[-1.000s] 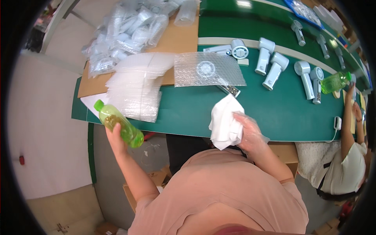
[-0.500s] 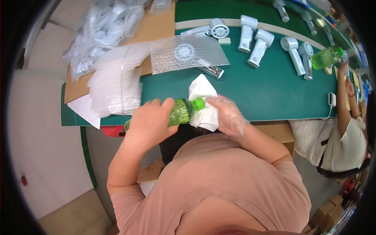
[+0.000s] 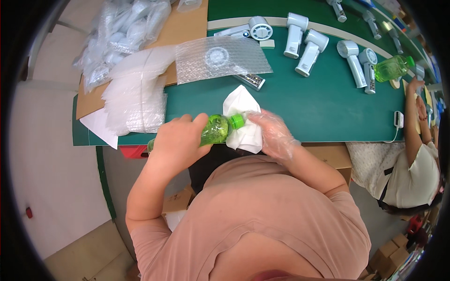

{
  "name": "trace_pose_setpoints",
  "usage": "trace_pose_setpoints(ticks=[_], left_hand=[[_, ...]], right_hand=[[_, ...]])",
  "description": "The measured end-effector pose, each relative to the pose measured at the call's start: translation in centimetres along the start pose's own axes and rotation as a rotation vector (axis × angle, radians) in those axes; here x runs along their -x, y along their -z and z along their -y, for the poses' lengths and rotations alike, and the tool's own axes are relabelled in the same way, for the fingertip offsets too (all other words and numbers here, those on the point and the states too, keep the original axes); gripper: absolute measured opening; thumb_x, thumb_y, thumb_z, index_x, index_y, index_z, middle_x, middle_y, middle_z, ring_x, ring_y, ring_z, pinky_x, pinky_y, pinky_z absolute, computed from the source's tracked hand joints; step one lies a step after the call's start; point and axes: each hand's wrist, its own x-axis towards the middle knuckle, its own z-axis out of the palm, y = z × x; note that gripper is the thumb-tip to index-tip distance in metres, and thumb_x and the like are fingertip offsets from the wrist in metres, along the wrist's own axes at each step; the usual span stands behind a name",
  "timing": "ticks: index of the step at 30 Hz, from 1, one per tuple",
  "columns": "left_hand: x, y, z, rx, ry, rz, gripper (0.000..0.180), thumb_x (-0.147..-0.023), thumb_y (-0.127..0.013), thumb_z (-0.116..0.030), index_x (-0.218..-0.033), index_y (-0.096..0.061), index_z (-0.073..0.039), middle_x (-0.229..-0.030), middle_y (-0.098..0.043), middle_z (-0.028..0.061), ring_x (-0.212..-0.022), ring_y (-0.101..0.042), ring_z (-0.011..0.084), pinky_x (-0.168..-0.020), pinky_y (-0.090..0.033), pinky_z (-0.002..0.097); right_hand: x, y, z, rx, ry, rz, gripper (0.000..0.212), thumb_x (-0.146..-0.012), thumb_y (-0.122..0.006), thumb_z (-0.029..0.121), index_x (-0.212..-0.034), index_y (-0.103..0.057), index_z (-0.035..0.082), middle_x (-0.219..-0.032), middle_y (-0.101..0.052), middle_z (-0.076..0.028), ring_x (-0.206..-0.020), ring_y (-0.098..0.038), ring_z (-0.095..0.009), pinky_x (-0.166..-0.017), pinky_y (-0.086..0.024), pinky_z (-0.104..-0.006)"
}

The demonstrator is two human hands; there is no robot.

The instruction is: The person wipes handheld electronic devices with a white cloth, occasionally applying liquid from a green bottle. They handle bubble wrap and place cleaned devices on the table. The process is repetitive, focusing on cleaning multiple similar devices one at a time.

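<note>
My bare left hand [image 3: 179, 140] is wrapped round a clear green plastic bottle [image 3: 215, 129], which lies tilted sideways with its green cap [image 3: 237, 121] toward the right. The cap end rests against a folded white cloth or tissue [image 3: 243, 100]. In a thin clear plastic glove, my right hand [image 3: 274, 136] grips that cloth from the right, thumb near the cap. Beyond my hands, a bubble-wrap pouch [image 3: 192, 63] partly covers a handheld fan [image 3: 253, 80] on the green table [image 3: 201, 100].
Stacked bubble bags [image 3: 136, 100] and a heap of wrapped fans [image 3: 124, 37] fill the left side. Several loose handheld fans [image 3: 307, 54] lie along the back. A second green bottle [image 3: 391, 69] stands at the right, near a co-worker [image 3: 408, 173].
Both hands keep their holds on the bottle and cloth. The view has shifted slightly, moving the table and its contents a little up in the picture.
</note>
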Motion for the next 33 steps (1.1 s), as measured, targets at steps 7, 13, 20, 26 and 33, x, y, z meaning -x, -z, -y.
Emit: trace_pose_setpoints(ticks=[7, 13, 20, 26, 33], left_hand=[[2.0, -0.9, 1.0, 0.181, 0.117, -0.058, 0.049, -0.071, -0.085, -0.025, -0.107, -0.057, -0.007, -0.092, -0.064, 0.0173, -0.088, -0.066, 0.0373, -0.073, -0.053, 0.0449], [9.6, -4.2, 5.5, 0.849, 0.474, -0.589, 0.068, -0.074, -0.082, -0.015, -0.133, -0.05, -0.005, -0.117, -0.062, 0.0143, -0.106, -0.064, 0.0291, -0.092, -0.052, 0.0391], [10.0, -9.0, 12.2, 0.843, 0.744, -1.322, 0.061, -0.092, -0.07, -0.007, -0.144, -0.038, -0.001, -0.136, -0.052, 0.0136, -0.124, -0.053, 0.0246, -0.108, -0.042, 0.0378], [5.5, -12.4, 17.0, 0.746, 0.668, -1.61, 0.06, -0.097, -0.064, -0.007, -0.146, -0.032, 0.003, -0.141, -0.049, 0.0175, -0.128, -0.051, 0.0283, -0.11, -0.04, 0.0407], [5.7, -15.6, 19.6, 0.311, 0.81, -1.542, 0.056, -0.1, -0.06, -0.014, -0.146, -0.035, 0.003, -0.138, -0.05, 0.0202, -0.126, -0.051, 0.0318, -0.109, -0.039, 0.0426]], right_hand=[[-0.7, -0.7, -0.7, 0.041, 0.003, 0.057, 0.032, -0.098, -0.056, 0.011, -0.126, -0.057, -0.005, -0.118, -0.066, -0.017, -0.105, -0.069, -0.029, -0.093, -0.057, -0.0447], [0.5, -0.4, 0.8, 0.038, 0.118, 0.123, 0.039, -0.097, -0.053, 0.011, -0.128, -0.053, -0.012, -0.123, -0.064, -0.022, -0.112, -0.066, -0.034, -0.1, -0.054, -0.0462], [0.4, 1.1, 2.0, -0.041, 0.191, 0.042, 0.041, -0.098, -0.051, 0.01, -0.132, -0.049, -0.013, -0.129, -0.06, -0.024, -0.119, -0.063, -0.036, -0.104, -0.051, -0.049], [0.5, 2.1, 3.0, -0.104, 0.251, -0.032, 0.04, -0.099, -0.051, 0.01, -0.13, -0.05, -0.014, -0.13, -0.06, -0.024, -0.118, -0.064, -0.036, -0.104, -0.052, -0.0484], [2.3, 4.6, 4.9, -0.251, 0.357, -0.039, 0.042, -0.098, -0.053, 0.013, -0.131, -0.05, -0.012, -0.13, -0.061, -0.024, -0.119, -0.063, -0.036, -0.105, -0.051, -0.0498]])
